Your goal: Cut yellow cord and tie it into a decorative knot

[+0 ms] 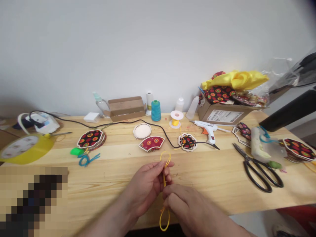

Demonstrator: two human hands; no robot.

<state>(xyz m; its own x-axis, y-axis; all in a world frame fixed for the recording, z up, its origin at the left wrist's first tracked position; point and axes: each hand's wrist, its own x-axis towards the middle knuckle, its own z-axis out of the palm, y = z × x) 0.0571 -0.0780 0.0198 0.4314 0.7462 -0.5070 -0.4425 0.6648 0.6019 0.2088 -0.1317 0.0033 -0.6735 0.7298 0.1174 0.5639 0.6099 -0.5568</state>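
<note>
Right hand [181,199] and left hand [149,179] met on a yellow cord [164,180], low in the centre of the frame

The right hand's curled fingers closed on the cord just below the left hand, which pinched it between thumb and fingers; the right fingertips' exact contact could not be told. The cord's long axis ran nearly upright in the frame, one loop above the left fingertips, another hanging toward the bottom edge, nearer the right hand. Beyond the upper loop lay a fan-shaped piece [151,144], up and left, and a lattice-edged piece [188,142], up and right, with a spool [175,122] farther up
</note>
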